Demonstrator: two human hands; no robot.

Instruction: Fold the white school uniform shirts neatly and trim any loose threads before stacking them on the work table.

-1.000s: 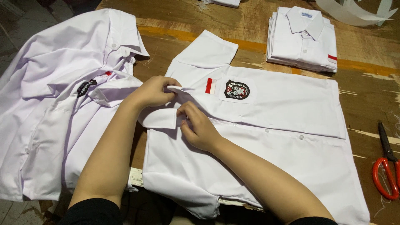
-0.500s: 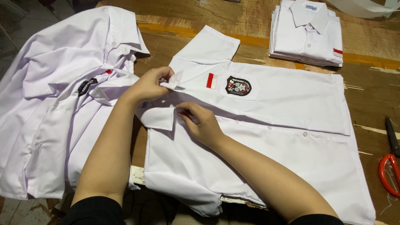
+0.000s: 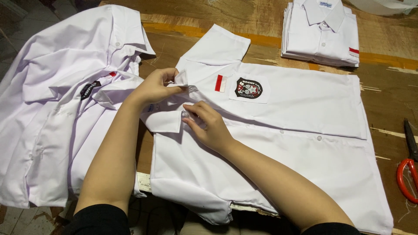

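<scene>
A white short-sleeved shirt (image 3: 287, 143) lies flat on the wooden table (image 3: 270, 26), collar towards the left, with a dark crest on its pocket and a small red-and-white patch beside it. My left hand (image 3: 156, 87) pinches the collar flap at the neck and lifts it a little. My right hand (image 3: 209, 124) presses its fingertips on the lower collar edge just below, near the top button.
A heap of loose white shirts (image 3: 61, 104) covers the left of the table. A neat stack of folded white shirts (image 3: 322, 32) sits at the back right. Red-handled scissors (image 3: 407, 169) lie at the right edge.
My left hand has lifted the collar flap up from the shirt. The right hand has slid slightly down along the collar. The view has shifted a little.
</scene>
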